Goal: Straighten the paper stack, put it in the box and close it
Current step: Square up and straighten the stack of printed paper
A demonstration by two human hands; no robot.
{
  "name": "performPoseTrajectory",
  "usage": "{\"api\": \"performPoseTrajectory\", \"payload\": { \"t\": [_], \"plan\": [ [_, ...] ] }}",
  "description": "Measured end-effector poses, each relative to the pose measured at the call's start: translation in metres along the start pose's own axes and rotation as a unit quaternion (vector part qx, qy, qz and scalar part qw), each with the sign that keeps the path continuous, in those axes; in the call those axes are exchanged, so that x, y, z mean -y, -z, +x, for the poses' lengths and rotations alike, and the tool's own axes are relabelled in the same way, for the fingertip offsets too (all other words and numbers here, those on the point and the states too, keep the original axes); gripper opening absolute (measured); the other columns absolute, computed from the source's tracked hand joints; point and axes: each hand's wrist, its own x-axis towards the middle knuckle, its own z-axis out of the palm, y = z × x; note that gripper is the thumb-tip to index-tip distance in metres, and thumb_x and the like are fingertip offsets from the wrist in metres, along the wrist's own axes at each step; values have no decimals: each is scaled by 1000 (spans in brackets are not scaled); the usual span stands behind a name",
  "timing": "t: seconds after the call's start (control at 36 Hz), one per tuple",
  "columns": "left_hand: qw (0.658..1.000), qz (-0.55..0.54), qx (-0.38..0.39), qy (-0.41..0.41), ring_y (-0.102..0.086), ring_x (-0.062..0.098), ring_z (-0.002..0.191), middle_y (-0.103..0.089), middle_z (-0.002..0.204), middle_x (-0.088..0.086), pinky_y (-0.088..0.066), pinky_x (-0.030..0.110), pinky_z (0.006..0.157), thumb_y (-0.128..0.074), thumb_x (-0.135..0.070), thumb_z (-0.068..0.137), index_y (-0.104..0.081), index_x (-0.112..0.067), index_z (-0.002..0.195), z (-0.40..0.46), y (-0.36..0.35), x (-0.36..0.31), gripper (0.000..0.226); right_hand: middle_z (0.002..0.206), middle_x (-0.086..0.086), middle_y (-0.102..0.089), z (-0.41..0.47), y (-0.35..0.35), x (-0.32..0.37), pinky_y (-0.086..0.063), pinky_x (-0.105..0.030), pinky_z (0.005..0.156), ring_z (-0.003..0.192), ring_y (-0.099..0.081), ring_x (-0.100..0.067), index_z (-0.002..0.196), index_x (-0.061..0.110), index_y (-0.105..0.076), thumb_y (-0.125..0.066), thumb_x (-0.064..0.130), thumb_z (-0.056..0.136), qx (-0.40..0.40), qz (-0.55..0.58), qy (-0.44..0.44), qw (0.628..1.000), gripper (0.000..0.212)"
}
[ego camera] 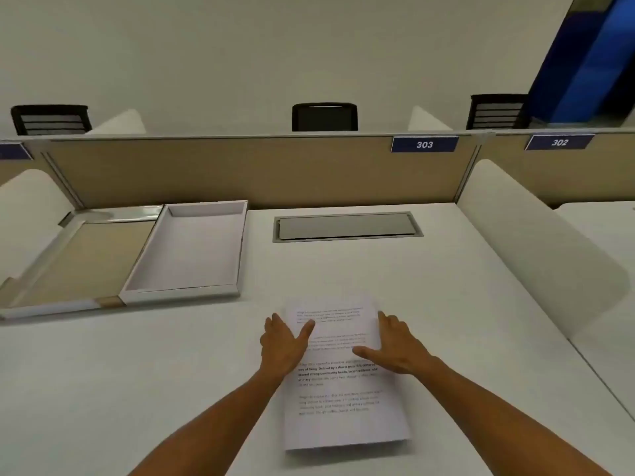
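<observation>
My left hand and right hand, fingers spread and gripping nothing, flank the white printed paper stack; the open white cardboard box sits at ten o'clock.

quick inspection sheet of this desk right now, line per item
surface: white desk, grey cable hatch shut
job's things: white printed paper stack lying flat near the front edge; white shallow box open and empty at far left, its lid folded out flat leftward
clutter: nothing seen
hands: left hand and right hand open, flanking the stack's long edges
cables: nothing seen
surroundings: beige partition, blue label 303, black chairs behind
</observation>
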Motion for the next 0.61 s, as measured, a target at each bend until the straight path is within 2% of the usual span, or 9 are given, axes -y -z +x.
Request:
{"api": "performPoseTrajectory", "payload": {
  "t": [0.11,0.19,0.33,0.61],
  "plan": [
    [997,-45,-4,70,-41,41,137,-41,149,21,-37,53,112,-59,-67,81,-32,0,144,-12,-4,-5,96,148,-14,-36,-6,-10,4,-43,-48,108,137,-38,-32,152,9,-17,-63,74,72,18,30,-38,999,113],
    [996,-43,-5,79,-43,40,133,-47,143,20,-39,51,110,-63,-58,83,-37,0,139,-17,-7,-5,85,145,-16,-40,-6,-19,7,-43,-47,107,134,-40,-33,147,7,-24,-68,67,74,18,67,-65,996,104],
    [993,-64,10,102,-40,39,133,-43,143,19,-38,49,107,-63,-52,85,-36,-2,139,-21,-6,-9,78,144,-18,-39,-6,-29,11,-42,-46,109,134,-41,-35,144,6,-29,-75,56,76,9,146,-119,982,96],
    [977,-108,44,177,-33,36,137,-30,150,18,-38,47,108,-63,-51,86,-28,-7,146,-19,-10,-25,82,139,-18,-42,-9,-35,22,-47,-44,105,130,-42,-34,139,6,-34,-79,46,75,-11,152,-152,977,88]
  ]
}}
